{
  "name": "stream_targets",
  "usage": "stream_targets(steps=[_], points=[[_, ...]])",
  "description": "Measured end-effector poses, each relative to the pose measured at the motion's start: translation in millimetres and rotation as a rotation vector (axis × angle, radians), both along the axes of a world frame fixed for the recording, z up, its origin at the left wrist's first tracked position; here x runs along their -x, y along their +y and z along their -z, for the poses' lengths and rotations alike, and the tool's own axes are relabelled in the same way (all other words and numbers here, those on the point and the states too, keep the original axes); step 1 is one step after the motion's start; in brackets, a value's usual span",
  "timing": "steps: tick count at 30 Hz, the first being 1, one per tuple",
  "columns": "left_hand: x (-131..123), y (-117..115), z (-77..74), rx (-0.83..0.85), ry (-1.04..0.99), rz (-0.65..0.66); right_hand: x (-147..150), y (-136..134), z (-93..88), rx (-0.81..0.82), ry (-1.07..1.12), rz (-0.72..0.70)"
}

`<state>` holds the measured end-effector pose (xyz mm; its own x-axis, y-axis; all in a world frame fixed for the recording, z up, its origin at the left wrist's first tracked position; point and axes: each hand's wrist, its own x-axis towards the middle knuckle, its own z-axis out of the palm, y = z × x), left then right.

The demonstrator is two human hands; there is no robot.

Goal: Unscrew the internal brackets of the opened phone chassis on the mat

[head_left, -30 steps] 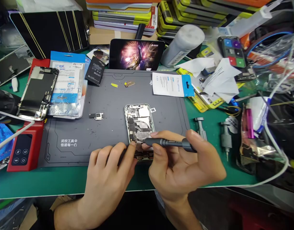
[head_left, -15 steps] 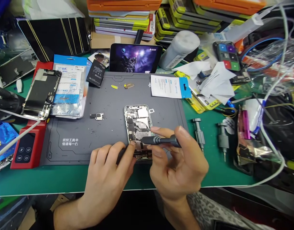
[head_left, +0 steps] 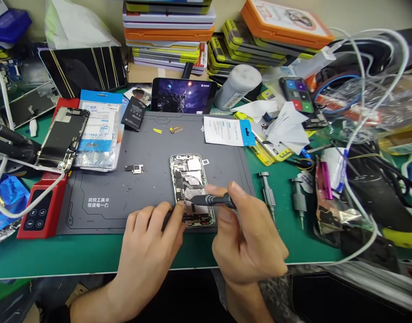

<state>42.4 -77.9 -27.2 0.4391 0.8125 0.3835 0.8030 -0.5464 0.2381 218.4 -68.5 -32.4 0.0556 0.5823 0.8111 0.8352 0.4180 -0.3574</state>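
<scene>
An opened phone [head_left: 194, 179] lies on the grey mat [head_left: 152, 152], its inner parts showing and a small SIM tray sticking out at its upper right. My right hand [head_left: 248, 237] pinches a dark screwdriver [head_left: 214, 200], held almost level over the phone, its tip near the left inner edge. My left hand [head_left: 152, 242] rests at the phone's lower left, fingertips at its edge, with its fingers curled around a dark tool [head_left: 166, 220] that is mostly hidden. A small metal part [head_left: 137, 169] lies on the mat left of the phone.
Two upright-looking screwdrivers [head_left: 268, 193] [head_left: 298, 199] lie right of the mat. A red device [head_left: 41, 211], a removed screen [head_left: 62, 137] and a battery [head_left: 134, 112] are at left. Behind stand a lit tablet [head_left: 183, 96] and a bottle [head_left: 237, 85]. Cables and bags crowd the right.
The camera view has shifted, so the scene sits slightly lower and further left. My right hand's fingers have spread a little around the screwdriver; my left hand stays by the phone.
</scene>
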Motion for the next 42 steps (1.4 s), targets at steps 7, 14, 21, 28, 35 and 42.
stream_targets(steps=[7,14,21,28,35,42], points=[[0.0,-0.5,-0.4,-0.020,0.011,-0.003,0.2,-2.5,-3.9,0.041,0.025,-0.045],[1.3,-1.9,-0.2,-0.015,0.013,0.007,-0.4,0.5,-5.0,0.061,0.100,-0.022],[0.6,-1.5,-1.2,-0.012,0.003,0.003,-5.3,-1.4,-4.8,0.172,0.254,-0.260],[1.2,-2.6,-0.3,-0.013,0.004,-0.002,1.9,1.5,-7.3,0.186,0.174,-0.240],[0.3,-1.7,-0.1,-0.002,-0.022,0.010,-1.8,6.6,-7.6,0.087,0.012,-0.138],[0.0,-2.4,-0.2,0.018,-0.004,0.009,-5.5,5.0,-6.8,0.044,-0.011,-0.073]])
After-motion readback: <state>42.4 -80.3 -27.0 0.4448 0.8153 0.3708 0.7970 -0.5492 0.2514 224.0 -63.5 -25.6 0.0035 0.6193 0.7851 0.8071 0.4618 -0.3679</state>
